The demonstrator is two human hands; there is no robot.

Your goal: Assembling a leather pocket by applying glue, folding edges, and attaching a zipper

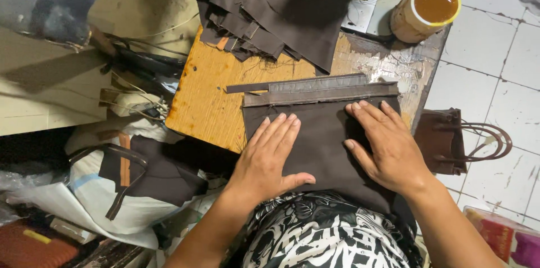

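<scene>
Head cam: both hands are lying flat on a dark brown fabric panel (320, 138) at the near edge of the wooden bench (205, 99), left hand (270, 155) and right hand (388, 144) with fingers spread, gripping nothing. Zipper strip (315, 85) is sitting just beyond, more brown pieces (281, 9) are piling up farther back, glue tin (426, 9) far right.

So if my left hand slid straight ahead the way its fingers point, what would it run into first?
Probably the folded top edge of the brown cloth that your left hand lies flat on, then the zipper strip just beyond it. Depth is hard to judge from above.
</scene>
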